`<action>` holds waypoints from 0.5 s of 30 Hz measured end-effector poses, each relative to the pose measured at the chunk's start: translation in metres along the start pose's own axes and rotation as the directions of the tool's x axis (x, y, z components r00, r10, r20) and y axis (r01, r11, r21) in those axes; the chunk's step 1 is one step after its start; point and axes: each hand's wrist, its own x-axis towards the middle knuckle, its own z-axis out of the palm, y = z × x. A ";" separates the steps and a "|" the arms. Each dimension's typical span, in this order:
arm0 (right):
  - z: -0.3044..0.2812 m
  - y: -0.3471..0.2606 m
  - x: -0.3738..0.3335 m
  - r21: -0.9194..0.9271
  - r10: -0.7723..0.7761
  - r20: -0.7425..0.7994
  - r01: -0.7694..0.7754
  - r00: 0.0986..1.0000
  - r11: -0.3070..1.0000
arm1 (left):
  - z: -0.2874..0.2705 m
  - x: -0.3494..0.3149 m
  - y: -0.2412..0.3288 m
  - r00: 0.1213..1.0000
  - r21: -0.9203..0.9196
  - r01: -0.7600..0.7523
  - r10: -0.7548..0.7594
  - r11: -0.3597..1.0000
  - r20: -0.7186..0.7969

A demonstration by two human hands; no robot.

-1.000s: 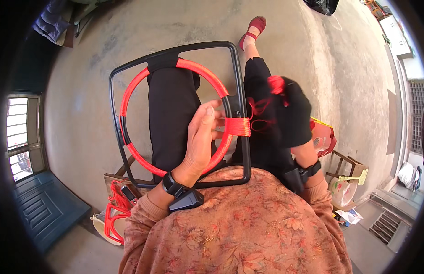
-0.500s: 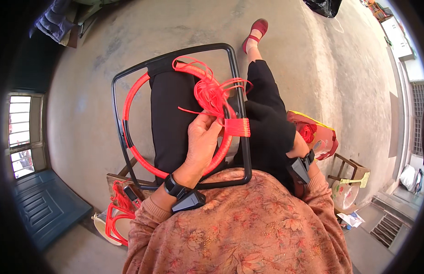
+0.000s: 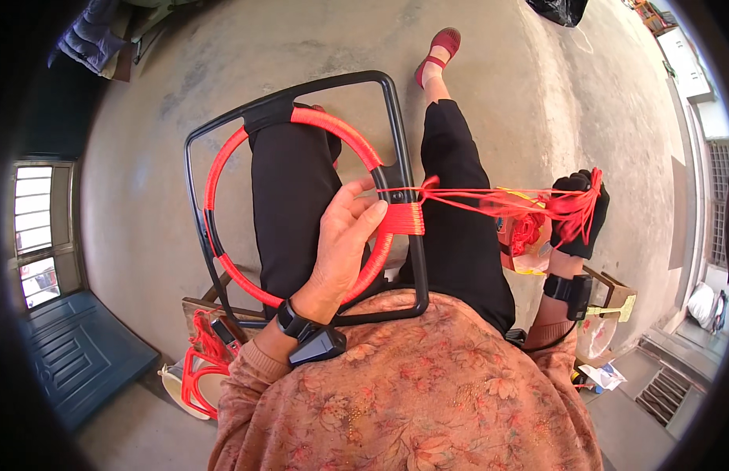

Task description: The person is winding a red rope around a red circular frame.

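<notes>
Across my lap lies a black metal frame [image 3: 401, 133] with a ring inside it, mostly wrapped in red cord [image 3: 337, 127]. A flat band of red cord [image 3: 408, 220] binds the ring to the frame's right bar. My left hand [image 3: 337, 247] pinches the ring beside this band, thumb on top, fingertips partly hidden behind it. Out to the right, my right hand [image 3: 588, 224], in a black glove, is closed on a bunch of red cord [image 3: 567, 209]. Several strands stretch from that bunch to the frame's right bar, just above the band.
A red and yellow bag [image 3: 529, 255] holding more red cord stands right of my legs. Behind it is a wooden stool [image 3: 616, 294]. At lower left are a red-wrapped piece [image 3: 193, 385] and loose red cord [image 3: 207, 337]. A black plastic bag [image 3: 559, 9] lies far ahead.
My right hand has swung out to the right with the cord bunch, which lay heaped over the ring before. The strands now stretch sideways. The frame has shifted slightly left.
</notes>
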 end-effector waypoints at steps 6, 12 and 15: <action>0.057 0.051 -0.042 -0.399 0.157 -0.126 -0.195 0.980 0.896 | -0.007 0.000 -0.009 0.999 -0.042 0.034 -0.033 0.999 0.025; 0.131 0.086 -0.016 -0.707 0.782 0.022 -0.543 0.623 0.453 | -0.007 -0.001 -0.009 0.998 0.015 0.055 -0.056 0.998 0.015; 0.117 0.075 -0.024 -0.513 0.584 -0.149 -0.567 0.798 0.644 | -0.007 -0.002 -0.008 0.997 0.042 0.075 -0.075 0.996 -0.003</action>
